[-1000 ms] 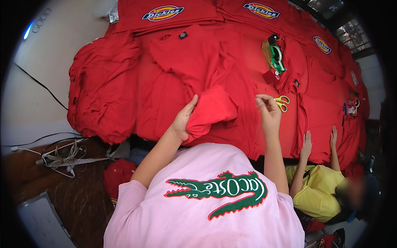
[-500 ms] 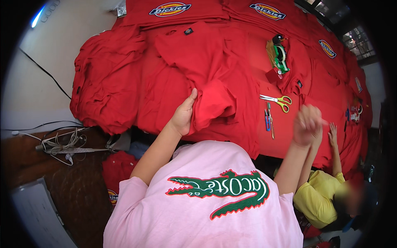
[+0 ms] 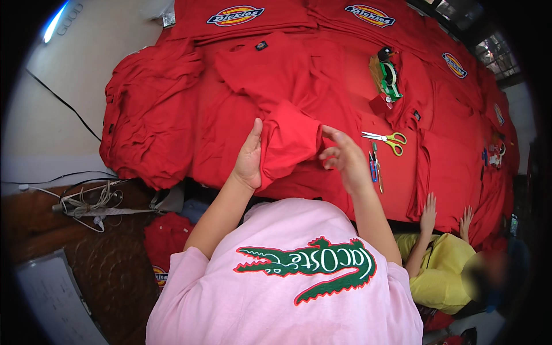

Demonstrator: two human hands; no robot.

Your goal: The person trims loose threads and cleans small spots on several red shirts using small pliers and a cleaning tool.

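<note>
A red T-shirt [image 3: 290, 135] is bunched up in front of me, its upper part spread over the pile on the table, with a small dark label near its far edge. My left hand [image 3: 249, 158] grips the near left side of the bunched cloth, thumb pointing up and the other fingers hidden by fabric. On the opposite side, my right hand [image 3: 348, 158] has its fingers apart, the fingertips at the cloth's right edge. Yellow-handled scissors [image 3: 394, 141] lie right of that hand, beside a blue thread snipper [image 3: 372, 168] and a slim pointed tool [image 3: 377, 167].
A heap of red garments [image 3: 149, 115] lies at left. Folded red shirts with printed emblems [image 3: 236, 16] line the far side. A green tape dispenser [image 3: 390, 80] stands beyond the scissors. At right, a co-worker in a yellow shirt [image 3: 440, 276] has both hands on red cloth. Tangled cables [image 3: 95, 198] hang lower left.
My right hand has come left from above the table's right part to the T-shirt's edge. The bunched cloth has shifted slightly left. The co-worker's hands have drawn nearer the table edge.
</note>
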